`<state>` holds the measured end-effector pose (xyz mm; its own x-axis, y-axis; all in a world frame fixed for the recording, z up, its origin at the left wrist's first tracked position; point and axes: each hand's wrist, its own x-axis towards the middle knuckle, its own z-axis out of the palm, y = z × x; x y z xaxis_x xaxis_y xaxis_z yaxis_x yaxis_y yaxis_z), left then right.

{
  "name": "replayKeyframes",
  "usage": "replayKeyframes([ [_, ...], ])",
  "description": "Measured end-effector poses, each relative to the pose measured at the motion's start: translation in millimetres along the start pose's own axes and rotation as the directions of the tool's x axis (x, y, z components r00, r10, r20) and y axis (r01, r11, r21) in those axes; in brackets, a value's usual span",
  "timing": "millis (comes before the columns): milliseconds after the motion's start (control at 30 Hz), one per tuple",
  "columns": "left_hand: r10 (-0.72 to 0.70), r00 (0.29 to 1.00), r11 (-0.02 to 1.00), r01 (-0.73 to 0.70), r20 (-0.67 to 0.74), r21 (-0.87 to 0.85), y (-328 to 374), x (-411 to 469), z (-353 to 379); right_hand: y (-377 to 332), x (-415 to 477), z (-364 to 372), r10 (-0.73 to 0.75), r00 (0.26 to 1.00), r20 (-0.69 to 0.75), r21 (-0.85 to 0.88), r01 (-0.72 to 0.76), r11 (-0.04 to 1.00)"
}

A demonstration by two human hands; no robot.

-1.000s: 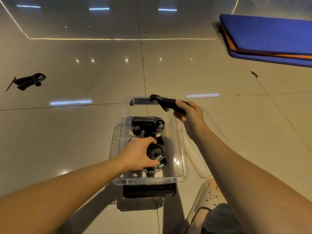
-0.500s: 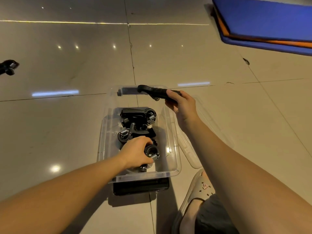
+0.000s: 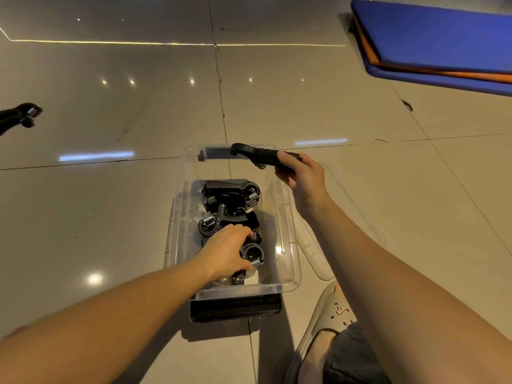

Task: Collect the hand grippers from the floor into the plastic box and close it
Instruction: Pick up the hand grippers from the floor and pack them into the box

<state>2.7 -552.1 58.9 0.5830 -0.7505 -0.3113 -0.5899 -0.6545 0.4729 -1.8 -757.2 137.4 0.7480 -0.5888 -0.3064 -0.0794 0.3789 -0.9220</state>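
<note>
A clear plastic box (image 3: 288, 245) stands open on the floor with several black hand grippers (image 3: 230, 198) piled inside. My left hand (image 3: 227, 253) reaches into the box and is closed on one hand gripper (image 3: 252, 254) near the front. My right hand (image 3: 300, 176) holds another black hand gripper (image 3: 255, 155) by its handle above the box's far right corner. One more hand gripper (image 3: 19, 116) lies on the floor at the far left. The clear lid (image 3: 315, 253) lies flat on the floor to the right of the box.
A black clip or latch (image 3: 235, 309) sits at the box's near end. My foot in a beige clog (image 3: 329, 317) is just right of it. Blue and orange mats (image 3: 435, 42) lie stacked at the upper right. The floor is glossy tile.
My left hand has shifted slightly inside the box, still on the same gripper. My right hand holds its gripper at about the same spot over the box. The view tilted a little.
</note>
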Motion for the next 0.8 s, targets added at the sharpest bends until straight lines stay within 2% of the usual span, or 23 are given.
replayKeyframes([
  [233,-0.146,0.988,0.987,0.141,0.058,0.082,-13,-3,-14,-1,0,-1,0.002,1.000,0.007,0.002,-0.002,1.000],
  [333,-0.198,0.980,0.977,0.195,0.027,0.090,-14,-5,-12,0,0,0,0.004,1.000,0.007,0.011,-0.005,1.000],
  [467,-0.210,0.978,0.965,0.210,-0.020,0.159,-12,-6,-2,1,0,0,0.003,1.000,-0.005,0.019,-0.003,1.000],
  [800,-0.230,0.972,0.961,0.235,-0.050,0.147,-14,-4,1,2,0,0,0.007,1.000,0.001,0.029,-0.007,1.000],
])
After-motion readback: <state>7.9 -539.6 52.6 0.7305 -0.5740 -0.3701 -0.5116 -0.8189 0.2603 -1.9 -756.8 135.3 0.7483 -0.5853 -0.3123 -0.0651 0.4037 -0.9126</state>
